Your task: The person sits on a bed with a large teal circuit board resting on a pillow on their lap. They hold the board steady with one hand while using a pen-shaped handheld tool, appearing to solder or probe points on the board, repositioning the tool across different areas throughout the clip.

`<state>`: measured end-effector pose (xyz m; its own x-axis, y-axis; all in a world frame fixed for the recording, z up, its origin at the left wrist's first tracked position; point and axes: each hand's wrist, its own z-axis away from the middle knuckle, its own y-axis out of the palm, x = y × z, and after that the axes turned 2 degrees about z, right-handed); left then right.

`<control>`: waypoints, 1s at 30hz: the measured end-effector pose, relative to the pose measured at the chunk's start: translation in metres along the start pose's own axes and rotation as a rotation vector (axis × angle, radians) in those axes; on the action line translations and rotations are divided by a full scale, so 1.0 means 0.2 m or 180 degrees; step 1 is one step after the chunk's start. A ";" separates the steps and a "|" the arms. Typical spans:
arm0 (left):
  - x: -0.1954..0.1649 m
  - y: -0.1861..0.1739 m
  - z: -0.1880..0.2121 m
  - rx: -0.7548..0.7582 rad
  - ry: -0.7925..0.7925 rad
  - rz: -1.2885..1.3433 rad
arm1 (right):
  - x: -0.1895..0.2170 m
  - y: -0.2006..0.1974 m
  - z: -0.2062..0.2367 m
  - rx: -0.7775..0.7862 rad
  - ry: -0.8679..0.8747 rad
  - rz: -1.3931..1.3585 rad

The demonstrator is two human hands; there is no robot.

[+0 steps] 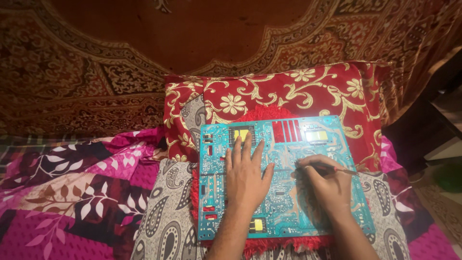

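I see the teal circuit board (288, 144) lying on a red gold-flowered pillow (288, 94). My left hand (246, 175) lies flat and open on the board; my right hand (327, 180) pinches a thin screwdriver (332, 167) against it.

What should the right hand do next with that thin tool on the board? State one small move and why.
Probably ease the thin tool tip along the circuit board: the right hand pinches it pen-like at mid-board, and the left hand lies flat, steadying it.

Circuit board (284, 178) middle under hands (248, 175)
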<state>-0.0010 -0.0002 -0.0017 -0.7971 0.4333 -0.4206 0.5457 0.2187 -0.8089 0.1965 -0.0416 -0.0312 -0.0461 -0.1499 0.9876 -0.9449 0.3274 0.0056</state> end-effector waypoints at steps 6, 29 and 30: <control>0.00 0.00 0.00 0.0040 -0.0015 0.0004 | 0.01 0.01 0.00 -0.0025 -0.0228 0.0174; 0.00 0.00 -0.01 0.0068 -0.0025 -0.0033 | -0.01 0.01 -0.02 0.0040 -0.0218 0.0081; 0.00 0.00 -0.01 0.0076 -0.0031 -0.0023 | -0.01 0.01 -0.02 0.0036 -0.0276 0.0036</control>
<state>-0.0008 0.0013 -0.0013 -0.8036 0.4233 -0.4185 0.5336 0.2008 -0.8215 0.1962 -0.0362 -0.0325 -0.0842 -0.2267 0.9703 -0.9477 0.3189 -0.0077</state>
